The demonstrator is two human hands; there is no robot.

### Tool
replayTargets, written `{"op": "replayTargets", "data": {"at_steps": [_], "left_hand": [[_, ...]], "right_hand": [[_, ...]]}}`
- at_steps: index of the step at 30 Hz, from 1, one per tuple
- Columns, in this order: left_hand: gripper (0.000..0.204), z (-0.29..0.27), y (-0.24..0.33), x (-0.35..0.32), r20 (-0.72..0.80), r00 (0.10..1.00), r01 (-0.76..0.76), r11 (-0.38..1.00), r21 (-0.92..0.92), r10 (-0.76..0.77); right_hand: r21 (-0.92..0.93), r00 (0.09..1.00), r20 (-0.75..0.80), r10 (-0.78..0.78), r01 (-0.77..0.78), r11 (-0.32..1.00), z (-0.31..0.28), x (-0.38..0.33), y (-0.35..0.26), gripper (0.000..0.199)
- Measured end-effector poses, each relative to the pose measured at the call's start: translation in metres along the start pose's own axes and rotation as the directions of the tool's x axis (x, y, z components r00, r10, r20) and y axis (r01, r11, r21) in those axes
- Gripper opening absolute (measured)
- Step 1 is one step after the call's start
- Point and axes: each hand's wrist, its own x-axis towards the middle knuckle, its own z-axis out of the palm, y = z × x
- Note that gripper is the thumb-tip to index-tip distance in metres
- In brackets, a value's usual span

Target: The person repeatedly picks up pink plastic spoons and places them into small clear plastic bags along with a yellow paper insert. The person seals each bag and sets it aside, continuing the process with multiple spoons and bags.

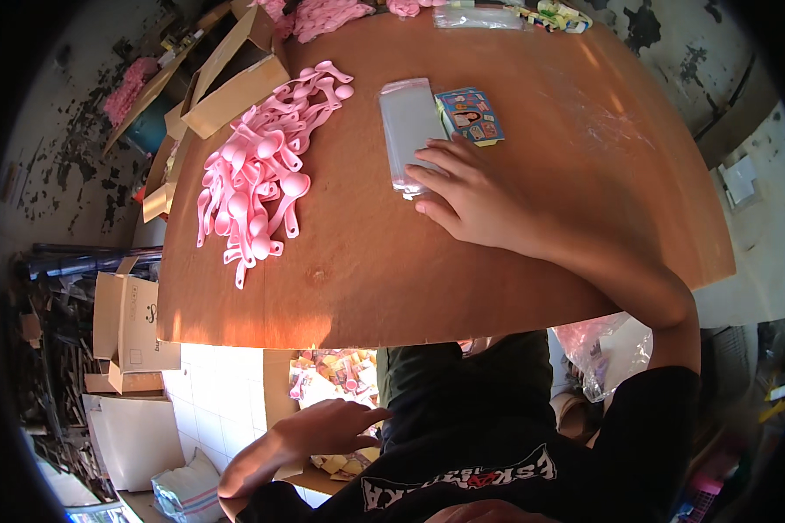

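My right hand (475,196) reaches over the brown table with its fingers spread, and the fingertips rest at the right edge of a stack of clear plastic bags (407,122). Just beyond the fingers, beside the bags, lies a small stack of blue printed cards (472,115). A heap of pink plastic spoons (257,179) covers the table's left part. Below the table's edge, by my lap, my left hand (336,427) holds nothing, its fingers stretched out. Under it stands a cardboard box of packed pink spoons with cards (344,375).
An open cardboard box (235,78) sits at the table's far left edge. Pink items (331,17) and more clear bags (479,17) lie along the far edge. Another cardboard box (139,327) stands left of the table; a clear plastic bag (615,349) hangs low at the right.
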Motion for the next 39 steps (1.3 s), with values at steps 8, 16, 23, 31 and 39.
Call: {"op": "replayTargets", "data": {"at_steps": [8,16,23,31,39], "left_hand": [[0.013,-0.151,0.032,0.041,-0.683,0.466,-0.362,0.826,0.433,0.562],[0.037,-0.205,-0.047,0.124,-0.955,0.169,-0.319,0.930,0.182,0.245],[0.045,-0.210,-0.047,0.131,-0.906,0.223,-0.248,0.919,0.305,0.361],[0.062,-0.207,-0.045,0.126,-0.937,0.145,-0.204,0.937,0.284,0.316],[0.026,-0.207,-0.046,0.118,-0.837,0.028,-0.071,0.836,0.544,0.547]], "right_hand": [[-0.286,0.994,0.087,0.059,-0.032,0.958,-0.002,-0.019,-0.004,0.043],[-0.254,0.991,0.108,0.083,-0.053,0.966,0.005,-0.011,-0.004,0.042],[-0.139,0.977,0.145,0.153,-0.133,0.981,-0.005,-0.012,0.000,0.043],[-0.182,0.998,0.026,0.052,-0.046,0.982,-0.015,-0.004,-0.006,0.040],[-0.043,0.989,0.084,-0.118,0.122,0.992,-0.015,-0.006,-0.008,0.034]]}}
